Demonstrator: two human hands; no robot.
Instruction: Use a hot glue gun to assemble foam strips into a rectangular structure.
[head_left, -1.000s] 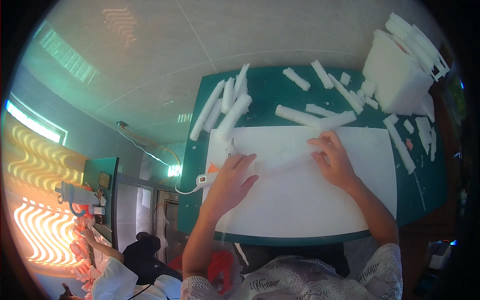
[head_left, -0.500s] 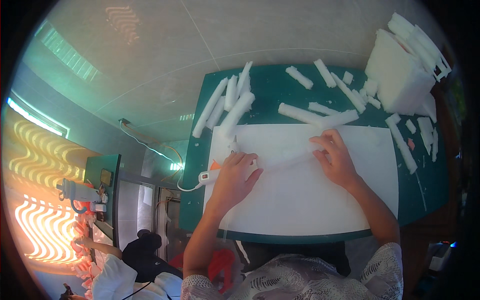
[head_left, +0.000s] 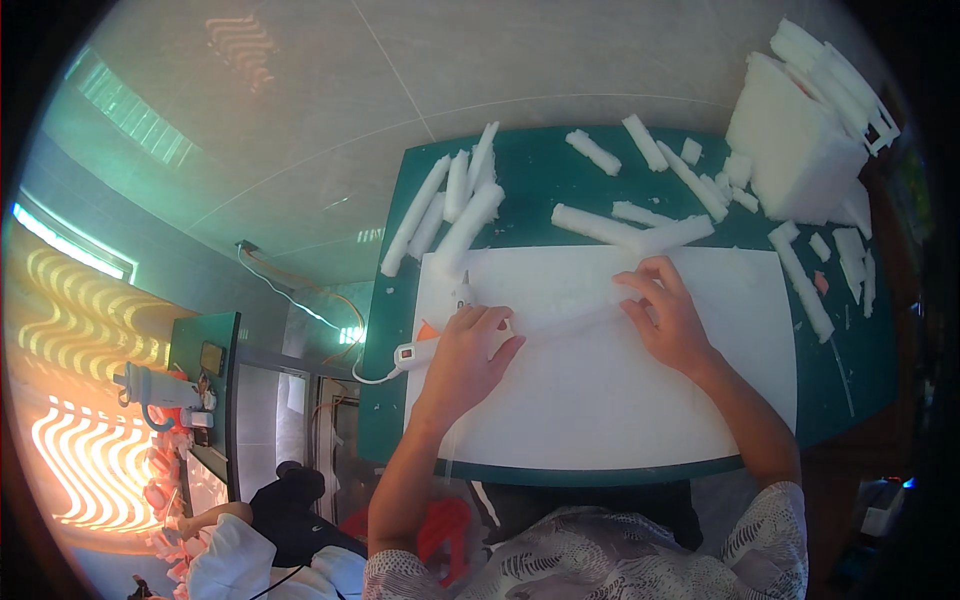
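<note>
A white foam strip (head_left: 568,318) seems to span between my hands over a white board (head_left: 590,410); its edges fade into the board. My left hand (head_left: 472,350) pinches its left end with thumb and fingers. At the other end, my right hand (head_left: 655,308) has its thumb and index finger curled around the strip. A white glue gun (head_left: 413,354) with an orange part lies partly hidden beneath my left hand, its nozzle pointing away from me. Just beyond that nozzle, a thick foam stick (head_left: 470,225) overlaps the board's far left corner.
Foam sticks (head_left: 640,230) and scraps lie along the far side of the green table (head_left: 540,160). A large white foam block (head_left: 795,140) stands at the far right. A cord (head_left: 372,376) trails left from the glue gun. Another person (head_left: 270,550) sits at lower left beside a second table.
My hands hold nearly the same pose over the board. At lower left, the other person's arm has shifted slightly.
</note>
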